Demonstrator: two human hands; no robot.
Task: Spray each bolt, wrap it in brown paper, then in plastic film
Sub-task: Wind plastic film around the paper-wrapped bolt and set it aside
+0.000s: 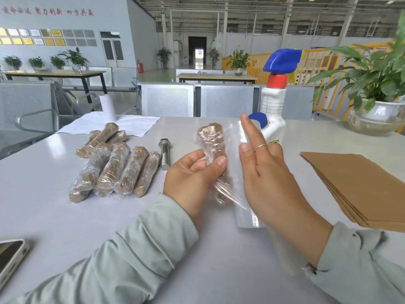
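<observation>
**White table and what lies on it**

A pale grey-white table carries everything. Left of centre lies a heap of wrapped bolts, brown paper under clear film, touching one another. Just beside them lies one bare steel bolt. At the far edge a white sheet lies flat with a white roll upright on it. A spray bottle stands at the back, a stack of brown paper lies right, a potted plant sits far right, and a phone lies near left.
</observation>
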